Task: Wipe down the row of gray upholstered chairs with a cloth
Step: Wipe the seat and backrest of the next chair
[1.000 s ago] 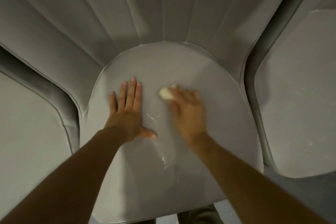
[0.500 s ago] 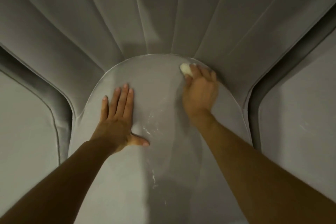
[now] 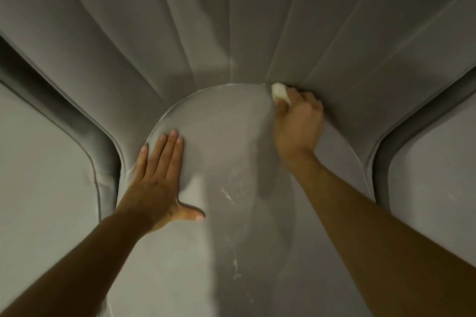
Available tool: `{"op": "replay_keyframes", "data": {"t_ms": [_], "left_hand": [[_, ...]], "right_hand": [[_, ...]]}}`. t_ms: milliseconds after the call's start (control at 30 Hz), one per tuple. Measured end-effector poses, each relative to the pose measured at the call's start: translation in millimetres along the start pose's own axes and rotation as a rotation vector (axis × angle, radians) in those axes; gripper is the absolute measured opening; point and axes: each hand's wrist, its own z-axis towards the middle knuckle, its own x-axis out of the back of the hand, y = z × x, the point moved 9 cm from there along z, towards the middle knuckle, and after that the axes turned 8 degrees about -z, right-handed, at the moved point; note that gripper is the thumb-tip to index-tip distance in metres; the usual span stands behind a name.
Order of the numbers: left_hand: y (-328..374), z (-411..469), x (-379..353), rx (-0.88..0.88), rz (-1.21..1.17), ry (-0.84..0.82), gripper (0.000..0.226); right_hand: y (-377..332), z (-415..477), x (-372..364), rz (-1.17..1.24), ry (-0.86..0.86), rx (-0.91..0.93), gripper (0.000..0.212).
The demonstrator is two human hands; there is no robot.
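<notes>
A small white cloth is being pinched in the curled fingers of the right grip and pressed into the seam where the gray chair seat is meeting the fluted backrest, at the far right of that seat. The left grip is being held spread flat on the left side of the chair seat, fingers straight and thumb out, with nothing clasped. Pale streaks are being shown on the upholstery between the two arms.
</notes>
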Motion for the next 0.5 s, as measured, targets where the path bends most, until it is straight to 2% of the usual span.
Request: {"op": "replay_keyframes", "data": {"t_ms": [100, 233, 433, 500], "left_hand": [[1.4, 1.5, -1.4, -0.022, -0.006, 0.026, 0.140], [-1.5, 1.3, -5.6, -0.002, -0.017, 0.025, 0.141], [-3.8, 0.6, -5.0, -0.023, -0.026, 0.091, 0.140], [-3.8, 0.2, -4.2, -0.030, -0.020, 0.112, 0.140]], "right_hand": [[-22.8, 1.4, -6.6, 0.037, 0.014, -0.012, 0.031], [-71.2, -8.2, -20.1, 0.063, -0.041, 0.126, 0.032], [-98.0, -19.9, -18.3, 0.099, 0.049, 0.174, 0.025], [-104.8, -20.9, -19.5, 0.121, 0.017, 0.209, 0.026]]}}
